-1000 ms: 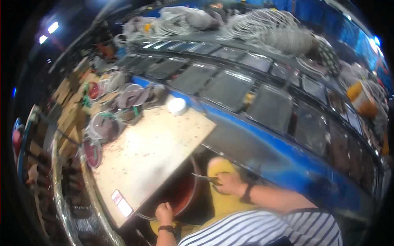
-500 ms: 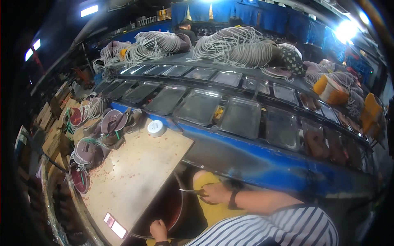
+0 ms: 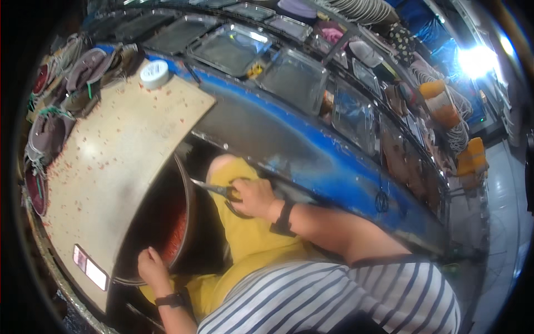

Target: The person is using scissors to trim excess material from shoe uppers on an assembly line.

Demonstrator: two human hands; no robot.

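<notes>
My right hand [image 3: 253, 197] grips a pair of dark-handled scissors [image 3: 211, 187] above my knee in yellow trousers. The blades point left, toward the rim of a deep round bin [image 3: 189, 192]. Red scraps [image 3: 177, 227] lie inside this bin. Closed fingers show on my left hand [image 3: 153, 267], which hovers over the bin's near left part; whatever they may hold is too small to make out. A pale board [image 3: 111, 142], speckled with reddish bits, covers part of the bin and carries a phone [image 3: 90, 267] with a lit screen.
Sandals [image 3: 49, 133] with tied cords are heaped along the board's left edge. A round white tub [image 3: 154, 74] stands at its far corner. Beyond the blue metal side [image 3: 328, 164] lie rows of clear trays [image 3: 231, 49]. Yellow-orange bundles [image 3: 439, 103] sit at the right.
My view has tilted downward and swung right, so the bin, board and both hands appear higher and farther left. The scissors stay in my right hand; my left hand remains closed over the bin.
</notes>
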